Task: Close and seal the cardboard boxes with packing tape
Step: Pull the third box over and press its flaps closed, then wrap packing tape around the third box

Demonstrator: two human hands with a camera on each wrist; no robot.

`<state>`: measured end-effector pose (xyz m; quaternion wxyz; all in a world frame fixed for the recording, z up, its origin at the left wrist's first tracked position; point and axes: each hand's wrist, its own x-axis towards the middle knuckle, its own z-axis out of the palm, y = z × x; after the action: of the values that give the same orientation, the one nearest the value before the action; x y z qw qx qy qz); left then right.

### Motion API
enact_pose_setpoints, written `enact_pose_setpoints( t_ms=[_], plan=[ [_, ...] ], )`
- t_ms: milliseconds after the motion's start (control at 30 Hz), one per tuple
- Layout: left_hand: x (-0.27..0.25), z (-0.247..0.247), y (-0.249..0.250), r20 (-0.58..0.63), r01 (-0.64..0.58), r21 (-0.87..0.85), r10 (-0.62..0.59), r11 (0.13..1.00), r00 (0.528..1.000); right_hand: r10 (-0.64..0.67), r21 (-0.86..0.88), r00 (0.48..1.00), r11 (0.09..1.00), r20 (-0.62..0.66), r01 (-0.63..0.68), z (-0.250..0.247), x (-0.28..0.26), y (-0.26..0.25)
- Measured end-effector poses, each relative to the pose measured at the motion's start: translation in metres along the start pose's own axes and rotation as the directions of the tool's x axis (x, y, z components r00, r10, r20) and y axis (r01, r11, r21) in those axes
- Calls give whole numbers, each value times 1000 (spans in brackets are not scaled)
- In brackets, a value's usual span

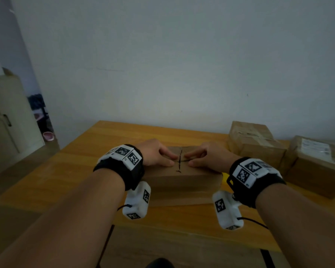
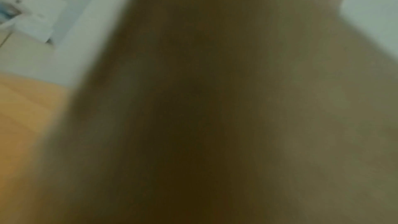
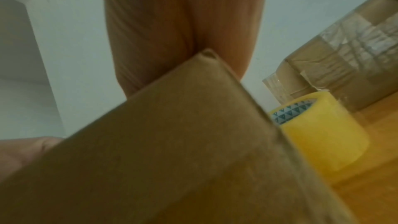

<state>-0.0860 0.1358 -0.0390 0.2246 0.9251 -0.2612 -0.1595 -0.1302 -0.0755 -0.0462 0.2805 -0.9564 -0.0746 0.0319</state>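
A brown cardboard box (image 1: 182, 177) lies on the wooden table (image 1: 70, 171) in front of me, its two top flaps folded down with a dark seam between them. My left hand (image 1: 159, 154) presses flat on the left flap, fingertips at the seam. My right hand (image 1: 203, 156) presses the right flap from the other side. The right wrist view looks past the box (image 3: 172, 142) at a yellow roll of packing tape (image 3: 323, 130), which stands on the table just right of it. The left wrist view is a brown blur.
Two taped cardboard boxes (image 1: 255, 142) (image 1: 317, 163) sit at the back right of the table against the white wall. A cream cabinet (image 1: 6, 117) stands on the left beyond the table edge.
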Motion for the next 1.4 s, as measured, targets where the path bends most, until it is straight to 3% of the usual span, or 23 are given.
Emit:
enact_pose_setpoints(
  t_ms=[333,700,800,867,933,1000,1133,1267,1400],
  plan=[
    [-7,-5,0,-74,25,-81,-31,996,997,14,13,1000,1000,6,-14,-3,-4,-2],
    [-8,1,10,-86,36,-36,-39,999,996,-18,-74,1000,997,9,18,0,-8,-5],
    [-13,-3,11,-66,38,-7,-38,999,997,35,31,996,999,-79,-32,-6,-11,0],
    [-16,-9,12,-119,9,-20,-12,1000,993,70,137,980,990,-188,-44,-16,-15,8],
    [-17,-17,12,-219,-34,-55,21,998,975,113,207,944,977,-310,-49,-30,-21,20],
    [-15,-23,13,-237,-49,-61,33,997,971,189,214,905,970,-382,-112,-44,-27,34],
    [-7,-21,25,-113,-24,-58,17,998,993,282,45,884,957,-373,-286,-43,-33,59],
    [0,-11,32,154,63,44,-69,997,986,300,-24,925,949,-234,-314,-22,-34,72],
    [4,-10,30,218,78,127,-104,989,970,314,-208,942,920,-115,-332,-10,-30,67]
  ],
)
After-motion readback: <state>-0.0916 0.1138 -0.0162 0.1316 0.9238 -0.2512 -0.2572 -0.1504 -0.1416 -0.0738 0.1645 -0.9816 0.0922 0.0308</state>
